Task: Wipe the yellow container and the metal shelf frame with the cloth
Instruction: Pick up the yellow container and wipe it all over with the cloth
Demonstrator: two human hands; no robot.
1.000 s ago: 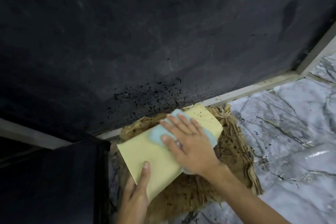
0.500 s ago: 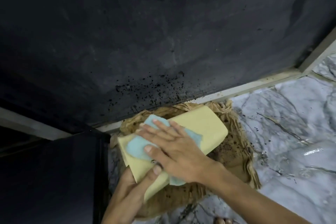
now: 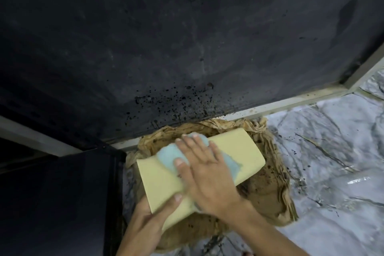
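A pale yellow container (image 3: 239, 151) lies tilted over a crumpled brown cloth, low in the middle of the view. My left hand (image 3: 149, 220) grips its near lower corner, thumb on top. My right hand (image 3: 207, 170) lies flat on the container's top face and presses a light blue cloth (image 3: 168, 155) against it; the cloth shows beside my fingers and by my wrist. A pale metal shelf frame bar (image 3: 291, 103) runs along the bottom edge of the dark slab, just behind the container.
A large dark slab (image 3: 187, 37) with black specks fills the upper view. The stained brown cloth (image 3: 268, 195) lies on a grey marble floor (image 3: 332, 151) strewn with dark crumbs. A dark cabinet side (image 3: 62, 203) stands at the lower left.
My right hand slid the blue cloth left along the container, then back toward its middle. My left hand shifted its grip up onto the near corner.
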